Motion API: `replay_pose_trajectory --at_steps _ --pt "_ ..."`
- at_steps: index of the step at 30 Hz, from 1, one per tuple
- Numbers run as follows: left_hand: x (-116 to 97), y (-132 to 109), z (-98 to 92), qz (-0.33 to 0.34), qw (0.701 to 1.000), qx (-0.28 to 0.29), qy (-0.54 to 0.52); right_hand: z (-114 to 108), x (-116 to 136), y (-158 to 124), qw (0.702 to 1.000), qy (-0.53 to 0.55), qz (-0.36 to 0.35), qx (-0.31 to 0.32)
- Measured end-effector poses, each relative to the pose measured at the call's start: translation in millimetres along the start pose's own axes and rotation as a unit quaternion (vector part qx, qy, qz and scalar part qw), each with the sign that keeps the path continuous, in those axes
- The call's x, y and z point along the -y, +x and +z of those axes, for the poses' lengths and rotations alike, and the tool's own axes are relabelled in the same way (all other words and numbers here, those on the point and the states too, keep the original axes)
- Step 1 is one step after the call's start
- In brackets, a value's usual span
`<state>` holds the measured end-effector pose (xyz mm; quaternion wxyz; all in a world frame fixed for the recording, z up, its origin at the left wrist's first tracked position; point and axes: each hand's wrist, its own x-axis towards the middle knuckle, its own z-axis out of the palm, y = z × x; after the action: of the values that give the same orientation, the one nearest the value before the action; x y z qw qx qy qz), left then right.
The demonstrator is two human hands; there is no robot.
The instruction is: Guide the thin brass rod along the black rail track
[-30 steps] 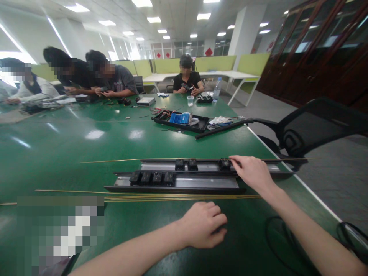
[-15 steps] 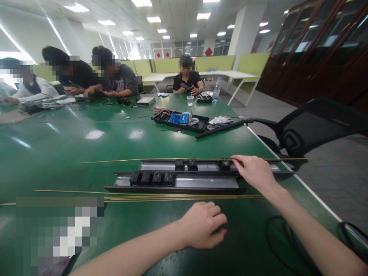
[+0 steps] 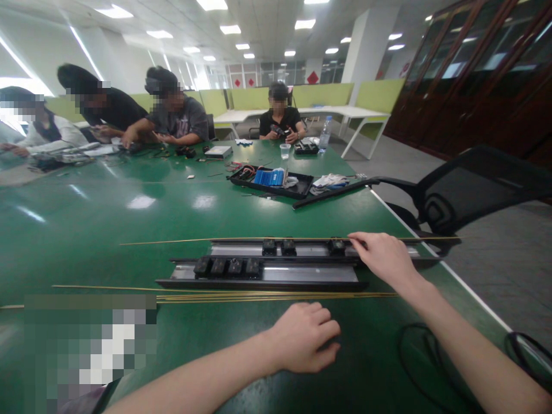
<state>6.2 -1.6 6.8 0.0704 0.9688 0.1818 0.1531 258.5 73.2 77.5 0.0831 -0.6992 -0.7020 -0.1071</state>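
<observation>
Two long black rails lie side by side on the green table (image 3: 86, 230). The far rail (image 3: 241, 249) carries three black blocks, the near rail (image 3: 302, 275) several. My right hand (image 3: 382, 257) rests on the far rail's right part, fingers pinched at a thin brass rod (image 3: 172, 241) that runs along it, beside the rightmost block (image 3: 337, 246). My left hand (image 3: 307, 338) lies on the table in a loose fist, just in front of a bundle of brass rods (image 3: 241, 296). Nothing shows in that fist.
A black tray (image 3: 297, 192) with blue and red parts sits further back, with white gloves (image 3: 330, 181) beside it. A black chair (image 3: 470, 190) stands at the right edge. Several people work at the far end. Black cables (image 3: 414, 356) lie near right.
My hands have hardly moved; the right hand shifted slightly right along the rail. People at the far left have changed posture.
</observation>
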Motion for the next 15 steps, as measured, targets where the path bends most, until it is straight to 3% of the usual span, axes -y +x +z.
replay_pose_trajectory --at_steps 15 --pt "-0.4 1.4 0.1 -0.003 1.000 0.010 -0.003 0.8 -7.4 0.9 1.000 0.003 0.000 -0.002"
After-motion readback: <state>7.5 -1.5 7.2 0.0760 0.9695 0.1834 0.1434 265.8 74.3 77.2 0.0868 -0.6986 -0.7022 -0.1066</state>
